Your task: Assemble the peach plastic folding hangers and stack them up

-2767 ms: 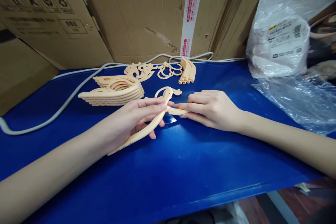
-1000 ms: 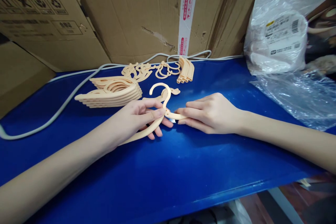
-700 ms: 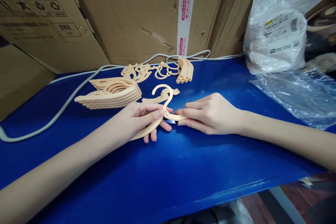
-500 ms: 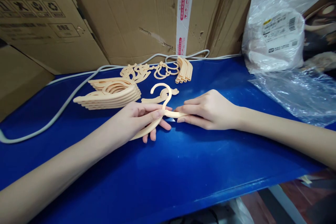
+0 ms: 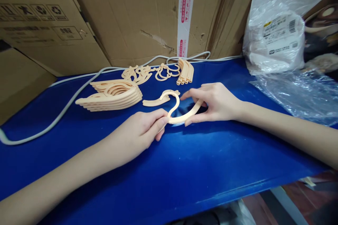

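Between my hands is a cream plastic hanger (image 5: 182, 119) with a curved hook and an arm reaching to the right. The fingers of my left hand (image 5: 148, 126) pinch it at the joint below the hook and hide what lies behind them. My right hand (image 5: 218, 102) is around the hanger's right arm, thumb in front, with the index finger stretched out toward the hook. Just behind the hook lies a loose curved hanger piece (image 5: 155, 102). A stack of cream hangers (image 5: 113, 96) rests behind my left hand.
Farther back are loose hook-shaped pieces (image 5: 166, 72) and a bundle of curved arm pieces (image 5: 185, 72). A white cable (image 5: 68, 109) runs along the left and back of the blue table (image 5: 185, 175). Cardboard boxes (image 5: 137, 14) stand behind; a wrapped plastic package (image 5: 274, 42) sits right.
The hanger has turned so its right arm shows more fully. My left hand has closed round the joint, and my right hand has shifted right and up along the arm.
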The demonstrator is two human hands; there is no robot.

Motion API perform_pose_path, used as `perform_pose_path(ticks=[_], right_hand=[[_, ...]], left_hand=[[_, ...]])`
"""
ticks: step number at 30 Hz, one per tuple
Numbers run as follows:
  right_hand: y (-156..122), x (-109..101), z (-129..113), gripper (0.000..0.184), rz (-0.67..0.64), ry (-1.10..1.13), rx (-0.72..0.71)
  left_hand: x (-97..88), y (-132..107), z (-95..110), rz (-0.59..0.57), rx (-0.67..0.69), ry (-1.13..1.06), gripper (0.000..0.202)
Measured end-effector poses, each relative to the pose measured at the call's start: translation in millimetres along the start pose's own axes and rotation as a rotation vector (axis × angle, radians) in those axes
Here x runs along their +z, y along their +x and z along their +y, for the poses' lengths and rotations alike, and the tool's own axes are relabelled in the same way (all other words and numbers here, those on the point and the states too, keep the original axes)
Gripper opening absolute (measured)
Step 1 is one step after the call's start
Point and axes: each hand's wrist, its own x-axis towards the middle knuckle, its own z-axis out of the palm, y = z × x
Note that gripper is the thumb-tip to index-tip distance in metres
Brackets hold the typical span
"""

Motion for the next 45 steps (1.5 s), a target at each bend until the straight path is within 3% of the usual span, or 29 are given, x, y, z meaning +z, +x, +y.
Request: perform_pose_path(ticks=[3, 6, 10, 15, 19, 24, 27, 31, 37, 41, 45], right_hand=[[1.8, -0.3, 0.2, 0.081, 0.035, 0.033, 0.017], [2.5, 1.7, -1.6, 0.090, 0.045, 0.047, -0.024], [2.1, 5.1, -1.6, 0.092, 0.033, 0.068, -0.056], [1.4, 6.7, -0.6, 0.090, 0.009, 0.085, -0.069], [2.0, 2.1, -3.6, 0.081, 0.034, 0.014, -0.103], [-0.2, -7.1, -15.6, 0.059, 0.160, -0.159, -0.116], [-3.1, -7.7, -24.5, 0.041, 0.149, -0.170, -0.127], [-3.3, -4.2, -30.1, 0.032, 0.113, -0.142, -0.244], [1.4, -1.7, -25.2, 0.031, 0.076, -0.030, -0.047], [2.3, -0.8, -17.3, 0.019, 0.072, 0.064, 0.108], [1.5, -0.9, -7.7, 0.007, 0.048, 0.068, 0.164]], left_hand=[[7.1, -6.4, -0.9, 0.120, 0.127, 0.344, 0.035], [12.1, -9.9, -3.0, 0.162, 0.270, 0.568, 0.033], [12.7, -9.6, -2.5, 0.154, 0.391, 0.698, 0.033], [10.9, -8.5, -1.2, 0.168, 0.445, 0.752, 0.040], [11.7, -8.4, -3.1, 0.209, 0.461, 0.781, 0.046], [14.2, -9.4, -3.6, 0.266, 0.458, 0.806, 0.044], [14.6, -9.3, -3.1, 0.328, 0.460, 0.830, 0.041], [13.9, -8.6, -2.9, 0.406, 0.494, 0.873, 0.039], [14.8, -9.6, -1.8, 0.388, 0.558, 0.912, 0.034], [14.4, -8.3, -2.3, 0.397, 0.606, 0.941, 0.030], [12.3, -3.7, -5.0, 0.392, 0.602, 1.016, 0.031]])
